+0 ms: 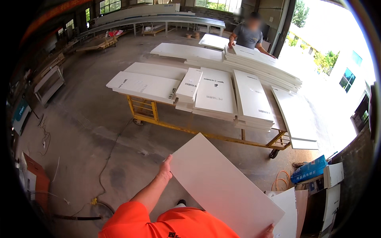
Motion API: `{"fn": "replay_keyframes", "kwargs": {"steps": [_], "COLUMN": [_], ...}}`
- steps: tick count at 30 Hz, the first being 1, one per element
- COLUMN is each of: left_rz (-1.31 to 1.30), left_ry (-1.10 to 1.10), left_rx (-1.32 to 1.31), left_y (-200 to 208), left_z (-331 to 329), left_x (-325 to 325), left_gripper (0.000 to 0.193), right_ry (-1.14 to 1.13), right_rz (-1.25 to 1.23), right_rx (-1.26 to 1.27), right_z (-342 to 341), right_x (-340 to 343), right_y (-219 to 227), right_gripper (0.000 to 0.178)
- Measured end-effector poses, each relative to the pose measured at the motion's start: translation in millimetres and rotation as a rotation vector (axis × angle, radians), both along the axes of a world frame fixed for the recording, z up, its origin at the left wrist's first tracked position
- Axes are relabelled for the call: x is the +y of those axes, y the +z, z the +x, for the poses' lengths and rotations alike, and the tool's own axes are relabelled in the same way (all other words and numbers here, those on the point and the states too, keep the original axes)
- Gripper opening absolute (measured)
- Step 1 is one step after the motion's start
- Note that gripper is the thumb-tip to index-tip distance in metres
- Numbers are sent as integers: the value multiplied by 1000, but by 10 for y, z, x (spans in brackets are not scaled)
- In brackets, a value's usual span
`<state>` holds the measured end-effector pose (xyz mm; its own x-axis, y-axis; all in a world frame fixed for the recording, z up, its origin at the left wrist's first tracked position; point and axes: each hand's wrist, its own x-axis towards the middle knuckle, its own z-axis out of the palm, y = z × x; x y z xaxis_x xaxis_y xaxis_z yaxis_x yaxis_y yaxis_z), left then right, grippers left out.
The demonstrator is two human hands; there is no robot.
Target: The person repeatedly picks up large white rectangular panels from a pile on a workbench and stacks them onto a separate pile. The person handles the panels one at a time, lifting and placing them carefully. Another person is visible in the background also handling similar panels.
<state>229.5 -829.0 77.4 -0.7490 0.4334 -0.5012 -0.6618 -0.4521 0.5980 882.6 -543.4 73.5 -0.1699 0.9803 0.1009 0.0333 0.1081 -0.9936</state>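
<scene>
White panel (226,182) spans between the left fingers (168,159), which pinch it near its left corner, and the right fingers (271,228) at its lower right end, whose grip I cannot tell; the wide hold likely balances it, while beyond the left fingers stacks (214,93) lie flat on the counter (154,112), presumably for stability

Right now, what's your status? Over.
Left fingers at left corner, right fingers at lower right edge. White panel held between them. Loaded yellow cart ahead.
</scene>
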Motion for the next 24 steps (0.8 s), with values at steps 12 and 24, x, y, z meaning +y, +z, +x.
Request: {"fn": "replay_keyframes", "kwargs": {"steps": [12,24], "left_rz": [-51,-86], "left_ry": [512,670], "left_rx": [-51,61], "left_y": [16,423], "left_z": [-1681,-4895], "left_x": [-1629,-3062], "left_gripper": [77,71], "right_ry": [145,661], "right_rz": [-361,-608], "right_rx": [-144,-159], "right_z": [-5515,-9515], "right_x": [397,-243], "right_y": [894,1288], "right_gripper": [46,31]}}
